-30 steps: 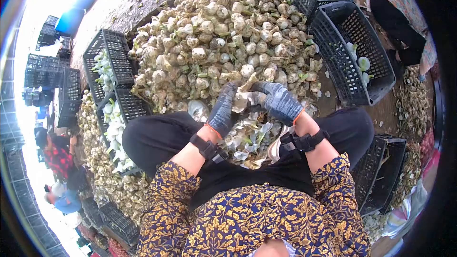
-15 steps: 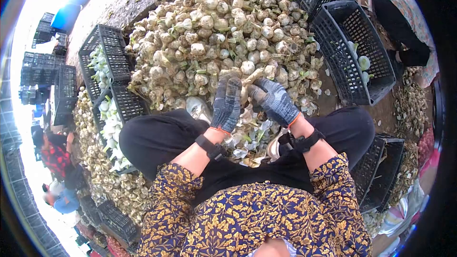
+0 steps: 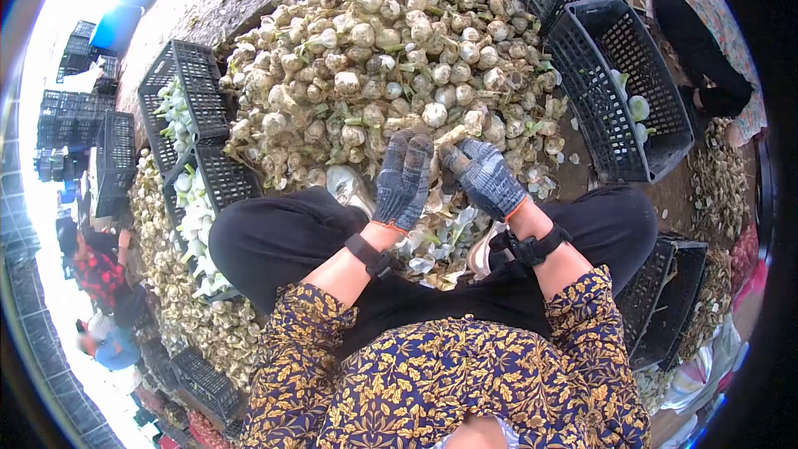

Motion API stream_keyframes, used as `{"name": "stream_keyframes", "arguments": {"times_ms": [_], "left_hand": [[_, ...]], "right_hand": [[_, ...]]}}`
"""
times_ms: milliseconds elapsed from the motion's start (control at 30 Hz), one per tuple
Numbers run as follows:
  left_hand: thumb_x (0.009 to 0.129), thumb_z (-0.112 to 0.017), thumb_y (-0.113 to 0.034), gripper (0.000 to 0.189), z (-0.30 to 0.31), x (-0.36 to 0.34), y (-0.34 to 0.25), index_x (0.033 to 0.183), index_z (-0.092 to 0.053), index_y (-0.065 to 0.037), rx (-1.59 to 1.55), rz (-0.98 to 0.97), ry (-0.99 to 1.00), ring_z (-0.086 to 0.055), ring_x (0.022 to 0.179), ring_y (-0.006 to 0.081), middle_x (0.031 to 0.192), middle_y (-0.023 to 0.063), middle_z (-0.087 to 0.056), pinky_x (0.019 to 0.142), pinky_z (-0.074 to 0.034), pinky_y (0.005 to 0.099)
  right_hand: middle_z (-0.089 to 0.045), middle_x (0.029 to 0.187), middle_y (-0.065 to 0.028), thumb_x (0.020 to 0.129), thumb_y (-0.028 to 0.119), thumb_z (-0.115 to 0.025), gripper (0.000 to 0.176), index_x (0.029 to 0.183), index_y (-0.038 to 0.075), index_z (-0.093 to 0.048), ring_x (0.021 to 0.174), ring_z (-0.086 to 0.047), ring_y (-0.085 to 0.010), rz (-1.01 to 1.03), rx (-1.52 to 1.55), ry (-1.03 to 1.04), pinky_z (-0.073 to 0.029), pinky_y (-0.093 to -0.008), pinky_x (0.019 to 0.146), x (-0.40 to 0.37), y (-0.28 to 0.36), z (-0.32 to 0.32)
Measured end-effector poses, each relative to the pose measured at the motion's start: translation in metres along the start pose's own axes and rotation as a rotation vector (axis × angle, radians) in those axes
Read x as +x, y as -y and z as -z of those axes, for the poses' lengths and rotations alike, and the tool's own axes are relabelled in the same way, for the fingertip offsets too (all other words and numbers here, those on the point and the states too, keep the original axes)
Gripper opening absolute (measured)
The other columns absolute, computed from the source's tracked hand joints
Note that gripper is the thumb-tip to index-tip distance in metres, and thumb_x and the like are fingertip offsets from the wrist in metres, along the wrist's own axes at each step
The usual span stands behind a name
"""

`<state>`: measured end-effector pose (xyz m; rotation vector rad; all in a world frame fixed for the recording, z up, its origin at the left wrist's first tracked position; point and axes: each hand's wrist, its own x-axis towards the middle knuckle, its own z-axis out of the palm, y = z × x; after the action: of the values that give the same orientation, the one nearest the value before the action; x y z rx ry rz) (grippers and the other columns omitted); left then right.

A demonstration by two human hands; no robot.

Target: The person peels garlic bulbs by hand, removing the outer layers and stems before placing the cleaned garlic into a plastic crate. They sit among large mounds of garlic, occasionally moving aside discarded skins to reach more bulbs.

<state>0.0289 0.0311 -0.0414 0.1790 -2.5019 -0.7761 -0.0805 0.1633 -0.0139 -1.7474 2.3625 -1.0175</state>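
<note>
My left hand (image 3: 405, 180) and my right hand (image 3: 487, 180), both in grey knitted gloves with soiled fingertips, meet over the near edge of a big heap of garlic bulbs (image 3: 357, 58). Their fingers are curled in towards each other around a garlic bulb, whose pale stem (image 3: 452, 135) shows between the fingertips. Most of that bulb is hidden by the gloves. Beneath the hands, between my shoes, lie loose white and greenish garlic skins (image 3: 440, 241).
Black crates (image 3: 199, 75) with peeled white garlic stand at the left. Another crate (image 3: 619, 87) at the right holds a few bulbs. More crates (image 3: 657, 308) are beside my right knee. One person (image 3: 715, 50) sits far right; others (image 3: 100, 274) are at far left.
Both hands have shifted slightly and the left fingers have turned a little. The stem between them sits at a different angle. The heap and crates look the same.
</note>
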Motion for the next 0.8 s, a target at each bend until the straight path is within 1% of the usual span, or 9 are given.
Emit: {"name": "stream_keyframes", "arguments": {"times_ms": [67,300,333,367,433,500,567,733,800], "left_hand": [[0.079,-0.044,0.002,0.053,0.002,0.001,-0.001,0.129,-0.032,-0.011,-0.004,0.004,0.013,-0.041,0.112,0.0337,0.124,0.0165,-0.041,0.096,-0.032,0.0399],[0.085,-0.040,-0.008,0.042,0.007,0.002,-0.005,0.126,-0.034,-0.003,-0.034,0.110,0.078,-0.035,0.117,0.0312,0.126,0.0165,-0.039,0.101,-0.025,0.0379],[0.085,-0.040,-0.008,0.042,0.001,-0.002,0.000,0.126,-0.034,-0.003,-0.034,0.111,0.079,-0.035,0.117,0.0312,0.126,0.0165,-0.039,0.101,-0.025,0.0379],[0.087,-0.037,-0.011,0.040,-0.005,-0.003,0.003,0.126,-0.035,-0.003,-0.072,0.181,0.091,-0.034,0.118,0.0307,0.126,0.0166,-0.038,0.101,-0.024,0.0374],[0.089,-0.035,-0.014,0.038,-0.011,-0.007,0.009,0.125,-0.036,-0.002,-0.109,0.252,0.103,-0.034,0.119,0.0301,0.127,0.0167,-0.038,0.102,-0.023,0.0369],[0.091,-0.032,-0.016,0.037,0.004,0.009,-0.009,0.124,-0.037,-0.002,-0.451,0.559,0.120,-0.032,0.120,0.0296,0.128,0.0163,-0.037,0.102,-0.022,0.0355],[0.091,-0.031,-0.016,0.037,0.006,0.012,-0.009,0.124,-0.038,-0.002,-0.436,0.577,0.162,-0.032,0.120,0.0293,0.127,0.0164,-0.037,0.103,-0.021,0.0352],[0.091,-0.029,-0.016,0.036,-0.004,0.001,0.001,0.123,-0.038,-0.002,-0.395,0.553,0.188,-0.032,0.120,0.0286,0.127,0.0164,-0.038,0.102,-0.022,0.0344],[0.092,-0.029,-0.016,0.036,-0.013,-0.002,0.009,0.123,-0.038,-0.001,-0.075,0.296,0.165,-0.033,0.120,0.0282,0.127,0.0161,-0.038,0.102,-0.022,0.0342]], "right_hand": [[-0.056,0.082,-0.0157,0.070,0.007,-0.052,0.023,0.092,0.004,-0.057,0.073,-0.054,-0.0312,0.102,-0.117,-0.030,-0.044,-0.0380,0.061,-0.003,-0.001,0.000],[-0.056,0.090,-0.0191,0.070,0.005,-0.051,0.031,0.101,0.002,-0.054,0.079,-0.055,-0.0331,0.156,-0.079,-0.120,-0.045,-0.0403,0.068,-0.009,-0.005,-0.006],[-0.056,0.092,-0.0195,0.071,0.005,-0.051,0.031,0.102,0.002,-0.053,0.080,-0.055,-0.0333,-0.005,0.104,-0.027,-0.045,-0.0405,0.069,-0.010,-0.007,-0.009],[-0.056,0.094,-0.0198,0.072,0.006,-0.051,0.032,0.104,0.003,-0.053,0.082,-0.055,-0.0336,-0.165,0.287,0.067,-0.045,-0.0407,0.069,-0.008,-0.006,-0.009],[-0.056,0.093,-0.0199,0.073,0.006,-0.051,0.032,0.105,0.003,-0.053,0.081,-0.055,-0.0335,-0.172,0.350,0.040,-0.045,-0.0406,0.069,-0.004,-0.003,-0.005],[-0.056,0.092,-0.0199,0.074,0.006,-0.051,0.032,0.105,0.004,-0.053,0.081,-0.055,-0.0335,-0.184,0.413,0.011,-0.045,-0.0406,0.069,-0.003,-0.002,-0.003],[-0.056,0.090,-0.0194,0.075,0.006,-0.052,0.029,0.103,0.004,-0.054,0.079,-0.055,-0.0331,-0.025,0.045,-0.031,-0.045,-0.0397,0.068,-0.003,-0.003,-0.007],[-0.057,0.086,-0.0187,0.073,0.006,-0.052,0.023,0.096,0.002,-0.056,0.078,-0.055,-0.0325,0.042,-0.099,0.034,-0.045,-0.0397,0.067,-0.001,0.003,0.004],[-0.057,0.085,-0.0185,0.073,0.006,-0.052,0.022,0.093,0.002,-0.057,0.077,-0.055,-0.0322,0.053,-0.100,0.047,-0.045,-0.0397,0.067,-0.003,0.001,0.003]]}}
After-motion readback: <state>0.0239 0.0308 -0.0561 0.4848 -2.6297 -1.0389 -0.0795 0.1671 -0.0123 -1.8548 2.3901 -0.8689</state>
